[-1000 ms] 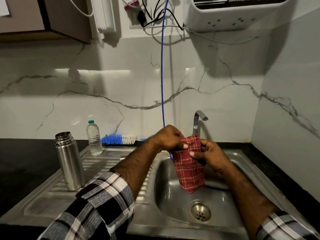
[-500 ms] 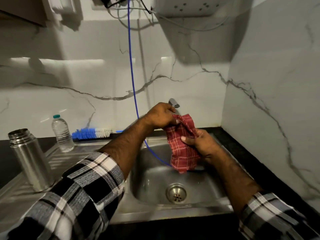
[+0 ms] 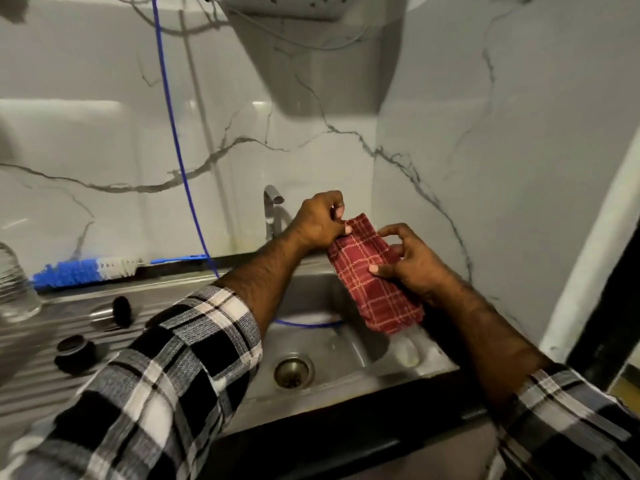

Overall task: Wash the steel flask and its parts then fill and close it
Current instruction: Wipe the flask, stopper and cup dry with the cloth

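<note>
- The left hand (image 3: 320, 220) pinches the top edge of a red checked cloth (image 3: 375, 280) between thumb and curled fingers, above the back of the sink basin (image 3: 346, 355).
- The right hand (image 3: 412, 263) holds the same cloth from its right side, thumb pressed on the front, fingers partly curled behind it.
- The cloth hangs over the basin's right half; whether it wraps anything cannot be told.
- In the basin: a drain (image 3: 292, 372) near the front, and a blue hose (image 3: 183, 168) that comes down the wall and curls along the bottom.
- A tap (image 3: 272, 209) stands at the basin's back edge.
- On the draining board left of the basin lie two dark flask parts, a rounded cap (image 3: 74, 353) near the front and a stopper (image 3: 119, 310) behind it.
- A blue and white bottle brush (image 3: 86, 268) lies along the back edge; a clear plastic bottle (image 3: 15, 285) stands at the far left.
- The flask body is out of view.
</note>
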The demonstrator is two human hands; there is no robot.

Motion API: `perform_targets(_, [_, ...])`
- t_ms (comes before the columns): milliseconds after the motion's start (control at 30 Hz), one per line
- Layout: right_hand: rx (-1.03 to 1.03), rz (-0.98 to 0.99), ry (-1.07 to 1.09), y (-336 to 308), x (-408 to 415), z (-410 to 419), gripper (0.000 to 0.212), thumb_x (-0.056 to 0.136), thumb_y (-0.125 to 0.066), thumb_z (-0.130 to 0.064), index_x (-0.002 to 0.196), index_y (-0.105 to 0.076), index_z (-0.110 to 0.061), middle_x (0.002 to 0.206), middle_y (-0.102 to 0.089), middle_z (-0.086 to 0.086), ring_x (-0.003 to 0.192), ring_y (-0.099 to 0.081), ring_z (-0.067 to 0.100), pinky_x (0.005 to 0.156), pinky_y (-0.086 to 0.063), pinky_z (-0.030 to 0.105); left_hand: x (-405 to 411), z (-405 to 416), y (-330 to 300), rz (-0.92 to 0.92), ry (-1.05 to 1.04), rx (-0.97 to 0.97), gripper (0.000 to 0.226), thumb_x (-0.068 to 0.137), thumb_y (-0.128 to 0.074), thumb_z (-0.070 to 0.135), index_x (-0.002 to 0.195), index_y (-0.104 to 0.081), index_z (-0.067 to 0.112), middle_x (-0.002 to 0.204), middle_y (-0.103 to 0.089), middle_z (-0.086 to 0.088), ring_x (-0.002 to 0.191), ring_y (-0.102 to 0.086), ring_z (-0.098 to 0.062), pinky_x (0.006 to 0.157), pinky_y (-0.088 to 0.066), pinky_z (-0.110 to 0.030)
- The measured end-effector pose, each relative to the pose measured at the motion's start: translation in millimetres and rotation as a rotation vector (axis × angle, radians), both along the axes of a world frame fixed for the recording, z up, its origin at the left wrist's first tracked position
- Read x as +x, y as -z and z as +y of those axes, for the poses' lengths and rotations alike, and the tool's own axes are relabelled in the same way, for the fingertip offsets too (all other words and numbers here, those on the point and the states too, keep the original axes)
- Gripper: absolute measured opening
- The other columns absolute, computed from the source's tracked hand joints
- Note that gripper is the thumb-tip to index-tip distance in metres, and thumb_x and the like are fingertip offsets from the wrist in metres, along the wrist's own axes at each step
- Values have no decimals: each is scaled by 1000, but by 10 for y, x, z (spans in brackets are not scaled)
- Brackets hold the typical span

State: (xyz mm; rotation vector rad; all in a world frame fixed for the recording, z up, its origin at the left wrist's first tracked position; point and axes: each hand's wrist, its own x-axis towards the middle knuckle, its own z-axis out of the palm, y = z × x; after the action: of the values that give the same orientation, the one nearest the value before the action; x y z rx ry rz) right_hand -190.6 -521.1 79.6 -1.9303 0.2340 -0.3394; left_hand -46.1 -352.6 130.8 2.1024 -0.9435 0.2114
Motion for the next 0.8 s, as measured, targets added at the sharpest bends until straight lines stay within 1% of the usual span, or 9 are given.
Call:
perform_targets(67, [-137,44,62,-26,-151,-165,50,91,-81,-19,122,-46,-36,112,-69,4,95,-76,28,78,-66,51,-95,-243,130,-3,61,39,17,86,-74,4,82,-66,18,95,-72,-1,93,-70,-22,82,-64,-41])
perform_targets(133, [-278,120,118,1,-285,-334,39,93,-79,-23,112,-47,-35,108,-69,0,91,-75,26,73,-67,46,-174,-515,298,-5,109,114,21,88,-70,4,80,-74,23,99,-76,1,95,-71,-20,87,-62,-38])
perform_targets(233, [-483,195,204,92,-414,-500,21,93,-78,-23,94,-58,-31,106,-71,-3,88,-73,20,64,-61,33,-271,-870,563,42,135,162,22,94,-68,4,95,-83,20,111,-77,0,98,-73,-19,89,-64,-37])
perform_targets(300, [-632,264,254,213,-442,-595,17,89,-79,-23,83,-65,-29,103,-72,-3,89,-71,19,72,-59,30,-296,-1081,746,71,144,174,23,94,-67,2,99,-83,18,112,-78,-2,97,-74,-19,88,-65,-37])
perform_targets(367, [-744,345,262,374,-439,-639,16,87,-78,-26,80,-64,-29,103,-73,0,91,-70,22,82,-58,31,-300,-1231,952,78,165,247,27,92,-65,-1,102,-83,17,112,-79,-4,100,-75,-20,93,-63,-38])
perform_targets(467, [-872,408,255,572,-423,-666,11,90,-71,-33,99,-69,-29,110,-72,7,96,-69,28,85,-56,34,-283,-1357,1172,42,172,341,33,90,-65,-1,113,-81,16,120,-78,-6,109,-73,-22,101,-59,-39])
perform_targets(567, [-1013,462,207,671,-384,-677,32,94,-66,-36,122,-68,-21,115,-70,8,99,-70,29,90,-57,37,-240,-1448,1276,13,175,422,38,91,-73,4,126,-76,19,130,-72,-4,116,-69,-21,104,-57,-40])
perform_targets(700, [-1258,427,208,760,-322,-604,37,99,-58,-35,128,-60,-12,125,-60,10,109,-64,32,92,-53,41,-186,-1522,1352,-116,130,544,47,87,-80,18,131,-72,33,137,-66,3,129,-58,-23,112,-48,-50])
perform_targets(800, [-1507,360,198,726,-268,-533,48,92,-62,-42,132,-61,-16,131,-57,13,121,-53,35,103,-42,48,-126,-1511,1392,-143,89,537,44,88,-81,25,128,-73,39,135,-64,6,130,-54,-23,111,-47,-50])
